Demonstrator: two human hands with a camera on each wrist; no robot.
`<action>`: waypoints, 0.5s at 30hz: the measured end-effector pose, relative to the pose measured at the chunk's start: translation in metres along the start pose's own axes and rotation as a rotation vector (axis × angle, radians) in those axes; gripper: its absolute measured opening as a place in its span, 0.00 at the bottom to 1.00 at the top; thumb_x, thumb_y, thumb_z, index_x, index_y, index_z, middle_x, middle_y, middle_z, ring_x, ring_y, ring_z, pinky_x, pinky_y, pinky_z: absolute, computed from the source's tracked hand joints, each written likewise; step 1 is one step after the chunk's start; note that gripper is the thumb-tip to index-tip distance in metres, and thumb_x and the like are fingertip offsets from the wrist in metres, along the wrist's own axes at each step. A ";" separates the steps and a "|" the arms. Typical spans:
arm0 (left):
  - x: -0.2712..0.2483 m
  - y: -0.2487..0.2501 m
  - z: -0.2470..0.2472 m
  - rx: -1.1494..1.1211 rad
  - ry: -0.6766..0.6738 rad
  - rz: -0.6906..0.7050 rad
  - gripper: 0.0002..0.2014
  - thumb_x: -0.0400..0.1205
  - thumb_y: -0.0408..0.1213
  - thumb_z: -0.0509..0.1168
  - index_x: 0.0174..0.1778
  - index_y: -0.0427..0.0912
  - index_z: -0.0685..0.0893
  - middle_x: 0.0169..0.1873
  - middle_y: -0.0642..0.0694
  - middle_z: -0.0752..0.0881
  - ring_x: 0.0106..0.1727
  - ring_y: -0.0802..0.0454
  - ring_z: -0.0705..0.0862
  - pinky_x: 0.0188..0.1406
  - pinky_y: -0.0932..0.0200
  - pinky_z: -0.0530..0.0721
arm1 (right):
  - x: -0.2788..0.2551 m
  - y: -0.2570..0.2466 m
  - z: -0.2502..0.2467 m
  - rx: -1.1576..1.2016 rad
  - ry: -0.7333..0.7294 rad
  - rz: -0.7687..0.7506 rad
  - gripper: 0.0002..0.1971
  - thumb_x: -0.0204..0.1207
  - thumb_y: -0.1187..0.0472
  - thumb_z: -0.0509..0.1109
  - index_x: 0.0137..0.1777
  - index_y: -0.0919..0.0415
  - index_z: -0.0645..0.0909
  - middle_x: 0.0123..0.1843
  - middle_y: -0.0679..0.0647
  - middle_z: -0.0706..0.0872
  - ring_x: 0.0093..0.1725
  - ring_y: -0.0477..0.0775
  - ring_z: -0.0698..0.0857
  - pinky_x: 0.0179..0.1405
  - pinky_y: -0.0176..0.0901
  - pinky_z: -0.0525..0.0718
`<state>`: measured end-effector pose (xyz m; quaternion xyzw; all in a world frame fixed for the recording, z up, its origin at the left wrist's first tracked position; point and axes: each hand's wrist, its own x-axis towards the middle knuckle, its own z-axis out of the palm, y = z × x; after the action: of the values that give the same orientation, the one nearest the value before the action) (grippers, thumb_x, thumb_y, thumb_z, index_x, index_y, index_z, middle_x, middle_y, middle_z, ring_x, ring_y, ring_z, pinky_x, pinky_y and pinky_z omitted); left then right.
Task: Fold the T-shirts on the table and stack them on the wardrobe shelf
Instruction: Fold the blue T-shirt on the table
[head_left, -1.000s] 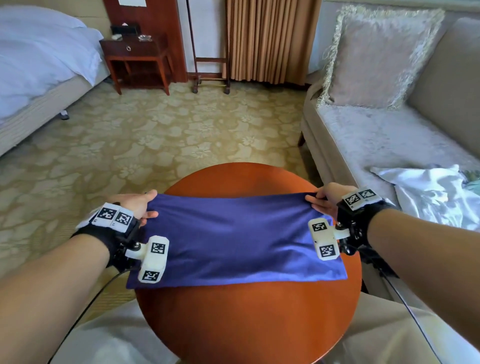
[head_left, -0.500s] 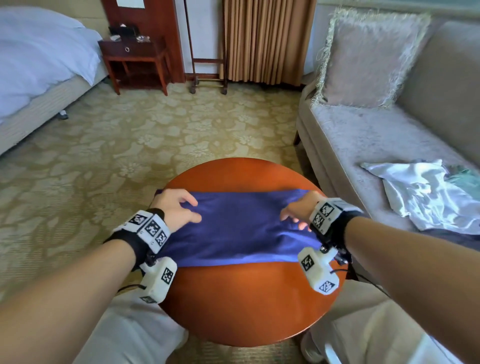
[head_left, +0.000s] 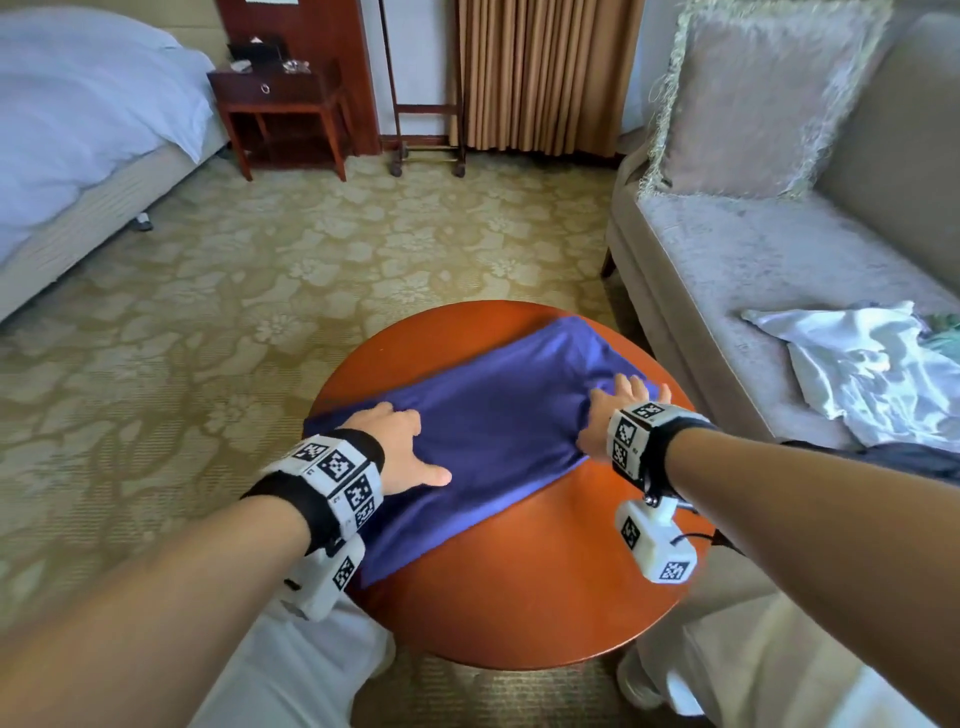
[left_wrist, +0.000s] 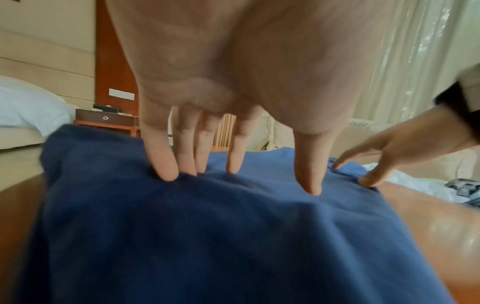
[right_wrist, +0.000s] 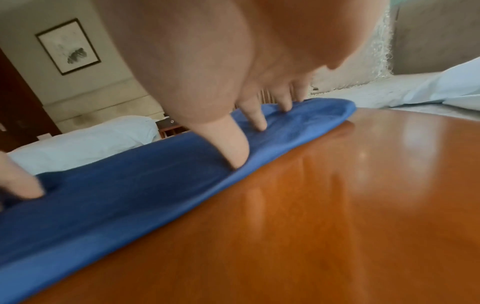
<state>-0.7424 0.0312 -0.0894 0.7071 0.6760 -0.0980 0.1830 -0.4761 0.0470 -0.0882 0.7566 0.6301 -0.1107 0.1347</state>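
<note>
On the table: your blue T-shirt (head_left: 498, 415) lies folded into a long band, set on a slant across the round wooden table (head_left: 545, 587), its left end hanging just past the rim.
Left hand: your left hand (head_left: 400, 452) is flat on the shirt's left part, fingers (left_wrist: 166, 164) straight and spread, tips pressing down into the cloth, thumb out to the side.
Right hand: your right hand (head_left: 615, 410) is down on the shirt's right part, near the table edge, fingers (right_wrist: 255, 117) spread with the tips pushing into the fabric; cloth bunches a little under them.
Grip: neither hand curls round anything, both just press.
Shirt surface: a few soft creases run between your two hands.
Sofa: off to your right, the grey sofa (head_left: 727, 270) carries a crumpled white garment (head_left: 862, 374) with something dark beside it, too cropped to tell.
Cushion: a fringed cushion (head_left: 753, 98) leans at the sofa's far end.
Background: bed (head_left: 78, 130) on the left, nightstand (head_left: 280, 109) beyond it.
</note>
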 end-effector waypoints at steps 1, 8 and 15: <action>0.000 0.002 -0.001 -0.043 0.010 -0.006 0.37 0.68 0.69 0.70 0.69 0.52 0.76 0.66 0.46 0.77 0.67 0.45 0.77 0.67 0.51 0.77 | 0.003 0.000 -0.003 0.025 0.037 0.043 0.32 0.77 0.53 0.61 0.81 0.54 0.59 0.85 0.62 0.51 0.85 0.63 0.48 0.81 0.66 0.43; -0.007 0.003 -0.008 -0.138 0.056 -0.126 0.32 0.65 0.60 0.78 0.60 0.49 0.80 0.67 0.46 0.74 0.70 0.43 0.72 0.70 0.44 0.74 | -0.006 -0.032 -0.011 0.228 0.035 -0.003 0.36 0.67 0.42 0.73 0.72 0.61 0.74 0.69 0.63 0.75 0.69 0.65 0.74 0.64 0.51 0.75; -0.031 -0.003 0.009 -0.187 0.063 -0.189 0.33 0.68 0.57 0.79 0.61 0.43 0.76 0.66 0.42 0.76 0.65 0.42 0.77 0.64 0.47 0.79 | -0.052 -0.039 0.018 0.073 -0.032 -0.243 0.42 0.55 0.30 0.78 0.67 0.50 0.74 0.65 0.55 0.71 0.71 0.61 0.67 0.76 0.60 0.63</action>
<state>-0.7461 -0.0012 -0.0862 0.6230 0.7510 -0.0292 0.2169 -0.5242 -0.0006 -0.0896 0.6773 0.7105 -0.1611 0.1028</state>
